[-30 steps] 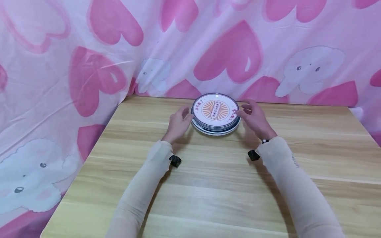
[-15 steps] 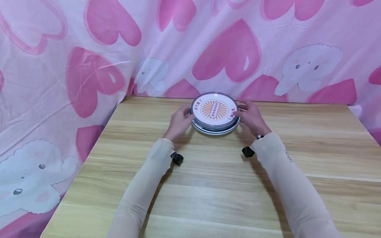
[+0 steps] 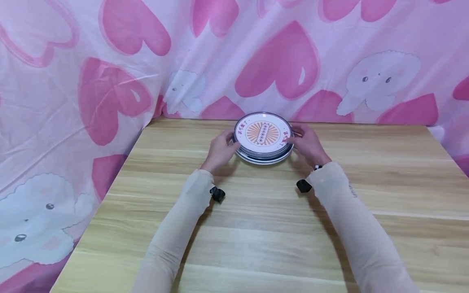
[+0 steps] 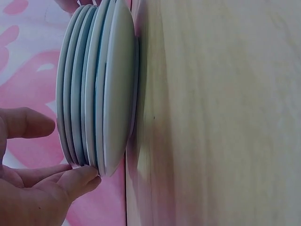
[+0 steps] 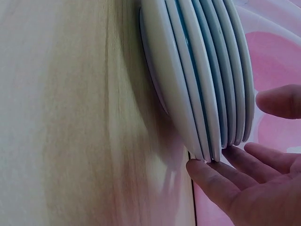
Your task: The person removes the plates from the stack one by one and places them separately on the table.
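My left hand [image 3: 221, 149] and right hand [image 3: 308, 143] flank a stack of round plates [image 4: 99, 94], which rests near the back edge of the tabletop [image 3: 253, 232], in front of the pink heart-print cloth [image 3: 276, 61]. My fingers are spread and fairly straight, tips touching rims on both sides; I cannot tell whether my thumbs touch the top plate [image 3: 263, 133], white with a dark rim, orange sunburst and red lettering.
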`<state>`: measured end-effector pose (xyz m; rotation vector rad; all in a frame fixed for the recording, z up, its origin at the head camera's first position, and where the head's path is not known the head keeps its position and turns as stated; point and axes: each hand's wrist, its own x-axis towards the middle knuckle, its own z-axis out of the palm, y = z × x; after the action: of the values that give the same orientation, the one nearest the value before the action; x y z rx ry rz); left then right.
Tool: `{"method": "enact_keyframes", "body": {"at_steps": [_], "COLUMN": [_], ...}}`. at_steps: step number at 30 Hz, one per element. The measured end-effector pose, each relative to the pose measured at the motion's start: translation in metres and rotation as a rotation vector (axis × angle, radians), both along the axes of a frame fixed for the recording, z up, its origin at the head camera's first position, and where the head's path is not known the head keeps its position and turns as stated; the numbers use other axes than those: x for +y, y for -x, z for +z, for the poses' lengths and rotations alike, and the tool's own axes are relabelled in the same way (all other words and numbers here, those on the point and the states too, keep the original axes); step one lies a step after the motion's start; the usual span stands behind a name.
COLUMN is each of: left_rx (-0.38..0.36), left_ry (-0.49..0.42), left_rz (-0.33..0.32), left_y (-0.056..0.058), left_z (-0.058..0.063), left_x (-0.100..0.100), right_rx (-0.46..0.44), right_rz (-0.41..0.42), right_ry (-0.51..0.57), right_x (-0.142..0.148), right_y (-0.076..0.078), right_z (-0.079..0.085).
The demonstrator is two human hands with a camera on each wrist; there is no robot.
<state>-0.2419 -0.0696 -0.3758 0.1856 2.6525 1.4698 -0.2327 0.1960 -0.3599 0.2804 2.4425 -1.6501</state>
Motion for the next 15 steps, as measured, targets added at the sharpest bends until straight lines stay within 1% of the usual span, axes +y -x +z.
{"method": "enact_keyframes", "body": {"at_steps": [4, 10, 15], "left_rx": [-0.01, -0.045, -0.04], "left_ry": [0.015, 0.015, 0.019], "left_rz": [0.011, 0.004, -0.009], "left_y": [0.0014, 0.0024, 0.0037], "left_z": [0.0008, -0.0007, -0.0013], "left_x": [-0.0001, 0.0005, -0.0005], "right_rx": [0.009, 0.001, 0.02], "right_rz": [0.005, 0.002, -0.006], "right_ry": [0.005, -0.009, 0.002], "right_x": [-0.0011, 0.0001, 0.0008], "right_y": [0.0018, 0.0009, 0.0012], "right_z": [-0.0004, -0.0022, -0.0039]}}
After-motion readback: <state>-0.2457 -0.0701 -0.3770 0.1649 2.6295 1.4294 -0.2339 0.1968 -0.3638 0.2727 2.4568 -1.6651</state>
